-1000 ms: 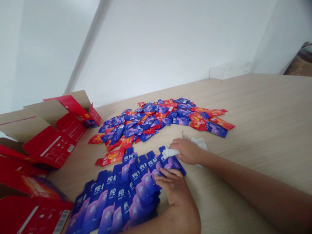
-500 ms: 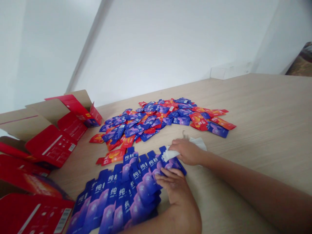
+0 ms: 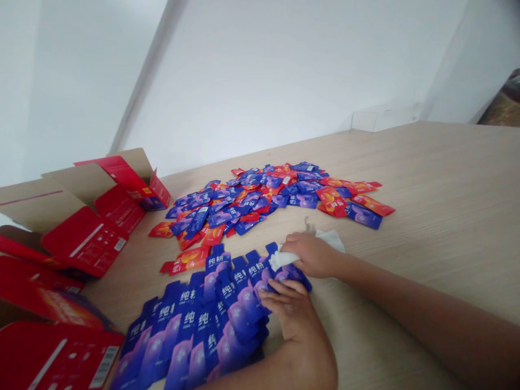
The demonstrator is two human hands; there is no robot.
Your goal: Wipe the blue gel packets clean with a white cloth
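My right hand is closed around a crumpled white tissue and presses it on the upper part of the rightmost purple-blue sachet. Part of the tissue sticks out behind the hand. Below it, my left hand lies with its fingers stretched out on the lower part of the sachets, touching them and gripping nothing. Overlapping rows of purple-blue sachets spread to the left of that hand. The palm of my left hand is hidden.
Beyond my hands lies a loose heap of red and blue sachets. Several open red cartons stand along the left. A white box sits at the back by the wall, on the wooden table.
My right hand and the tissue have shifted very slightly over the sachet. My left hand stays in the same place.
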